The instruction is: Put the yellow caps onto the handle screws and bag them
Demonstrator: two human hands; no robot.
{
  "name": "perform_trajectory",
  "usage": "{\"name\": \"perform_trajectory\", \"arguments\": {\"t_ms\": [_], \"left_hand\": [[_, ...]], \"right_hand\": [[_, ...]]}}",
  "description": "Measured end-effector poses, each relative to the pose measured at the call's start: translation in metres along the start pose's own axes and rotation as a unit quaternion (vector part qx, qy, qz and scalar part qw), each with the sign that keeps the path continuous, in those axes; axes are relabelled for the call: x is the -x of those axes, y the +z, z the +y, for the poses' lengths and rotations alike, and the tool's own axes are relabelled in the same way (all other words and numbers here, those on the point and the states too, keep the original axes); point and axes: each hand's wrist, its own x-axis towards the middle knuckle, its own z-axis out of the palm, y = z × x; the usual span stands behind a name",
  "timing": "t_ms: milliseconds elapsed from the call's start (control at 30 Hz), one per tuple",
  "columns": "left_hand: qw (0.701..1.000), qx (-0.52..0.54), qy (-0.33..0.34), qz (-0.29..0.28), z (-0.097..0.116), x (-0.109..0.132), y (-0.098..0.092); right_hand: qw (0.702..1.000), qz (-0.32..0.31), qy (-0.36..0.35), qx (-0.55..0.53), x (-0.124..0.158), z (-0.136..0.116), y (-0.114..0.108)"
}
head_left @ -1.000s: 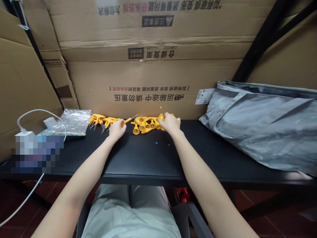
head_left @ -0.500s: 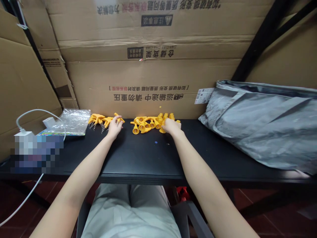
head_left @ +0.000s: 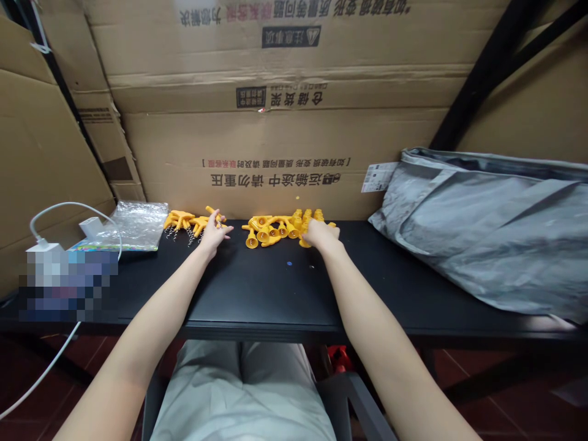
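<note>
Small yellow-orange plastic pieces [head_left: 274,231], shaped like hands or flared like bells, lay in a row along the far side of a black flat-topped table [head_left: 266,297]. Nearest of all were the person's pale grey-green cloth trousers [head_left: 243,392], with a grey chair armrest [head_left: 361,407] just to the right and a red object [head_left: 340,358], too little seen to make out, below the table. On the left, a white cable [head_left: 62,355] hung over the near edge, close to a blurred-out patch with a white charging block [head_left: 45,250]. Past the middle of the tabletop lay a tiny flat blue disc [head_left: 289,264]. A large grey fabric bag [head_left: 487,233] filled the right side.

Farther in, the left hand [head_left: 214,233] had its fingers spread, the forefinger against or just beside a tilted yellow-orange stick-like piece [head_left: 210,211]; which of the two could not be told. Left of it lay hand-shaped pieces with thin coiled metal wires [head_left: 189,237]. The right hand [head_left: 318,234] reached down among the bell-mouthed pieces; its back hid the fingers, so its grip could not be told. Stacked-looking yellow pieces [head_left: 307,214] stood just beyond it. At the far left was a clear plastic-wrapped packet [head_left: 138,223]. Behind everything rose a brown cardboard sheet [head_left: 275,138] with upside-down print.
</note>
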Motion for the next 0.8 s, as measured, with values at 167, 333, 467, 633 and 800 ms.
{"name": "perform_trajectory", "arguments": {"t_ms": [167, 333, 467, 633, 800], "left_hand": [[0.999, -0.038, 0.016, 0.010, 0.002, 0.000, 0.000], [0.994, -0.042, 0.066, 0.079, 0.001, -0.003, -0.005], [0.979, -0.084, 0.137, 0.127, -0.002, -0.013, -0.017], [0.957, -0.213, 0.107, 0.166, -0.005, -0.030, -0.037], [0.918, -0.363, 0.058, 0.150, -0.013, -0.043, -0.059]], "right_hand": [[0.999, 0.029, 0.012, -0.023, 0.009, -0.013, -0.013], [0.992, 0.085, -0.084, -0.049, 0.017, -0.027, -0.008], [0.988, 0.089, -0.121, -0.040, 0.020, -0.036, -0.002], [0.987, 0.073, -0.143, -0.029, 0.022, -0.042, 0.003], [0.986, 0.075, -0.146, -0.029, 0.022, -0.043, 0.005]]}}
